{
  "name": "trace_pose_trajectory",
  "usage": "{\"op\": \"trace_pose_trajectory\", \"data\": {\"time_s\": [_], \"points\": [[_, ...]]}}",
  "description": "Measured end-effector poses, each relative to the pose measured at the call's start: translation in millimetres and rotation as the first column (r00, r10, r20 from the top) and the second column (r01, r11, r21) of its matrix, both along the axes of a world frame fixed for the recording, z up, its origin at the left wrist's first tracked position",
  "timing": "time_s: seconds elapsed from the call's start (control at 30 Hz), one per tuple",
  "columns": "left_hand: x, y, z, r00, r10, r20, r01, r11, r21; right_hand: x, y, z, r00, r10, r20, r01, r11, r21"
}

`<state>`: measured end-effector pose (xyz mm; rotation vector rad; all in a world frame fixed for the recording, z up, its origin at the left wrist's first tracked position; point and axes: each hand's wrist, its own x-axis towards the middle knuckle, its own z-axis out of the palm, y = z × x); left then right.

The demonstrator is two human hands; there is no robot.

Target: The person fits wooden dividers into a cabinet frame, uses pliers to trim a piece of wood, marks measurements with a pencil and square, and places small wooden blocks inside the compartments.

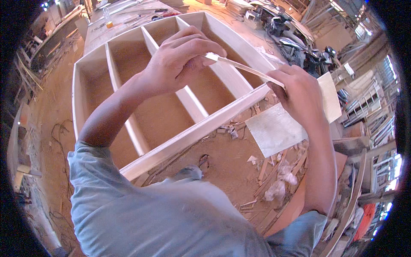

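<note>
A thin pale strip (242, 67), seen nearly edge-on and looking like wood, spans the space between my hands. My left hand (184, 58) is closed on its left end, fingers bent over a light, bright tip. At the other end my right hand (299, 94) is closed round it, with the fingertips partly hidden. Both hands are raised over a large pale wooden frame (171, 147) with several inner dividers (190, 100), which make long open compartments. Whether the strip touches the frame I cannot tell.
A pale flat board (278, 132) lies beyond my right forearm. Wood scraps (267, 173) and crumpled whitish material (278, 184) litter the floor beside the frame. A worktable (96, 36) with a clear bottle (106, 16) stands at the far left, a motorcycle (295, 45) at the far right.
</note>
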<state>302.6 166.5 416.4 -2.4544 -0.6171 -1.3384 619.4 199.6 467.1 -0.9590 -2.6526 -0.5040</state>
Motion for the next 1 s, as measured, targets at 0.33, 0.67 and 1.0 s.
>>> {"op": "trace_pose_trajectory", "data": {"time_s": [0.33, 0.67, 1.0], "points": [[71.3, 108.1, -28.0, 0.606, 0.557, -0.568, -0.706, 0.706, -0.062, -51.6, 196.8, -48.4, 0.957, 0.214, 0.196, -0.082, 0.846, -0.526], [67.9, 176.6, -104.2, 0.547, 0.381, -0.745, -0.832, 0.348, -0.433, -5.8, 304.3, -32.8, 0.969, 0.248, -0.006, -0.185, 0.708, -0.681], [114.0, 184.6, -164.6, 0.619, 0.162, -0.768, -0.761, -0.115, -0.638, 147.8, 452.7, -113.9, 0.961, 0.044, -0.273, -0.275, 0.263, -0.925]]}}
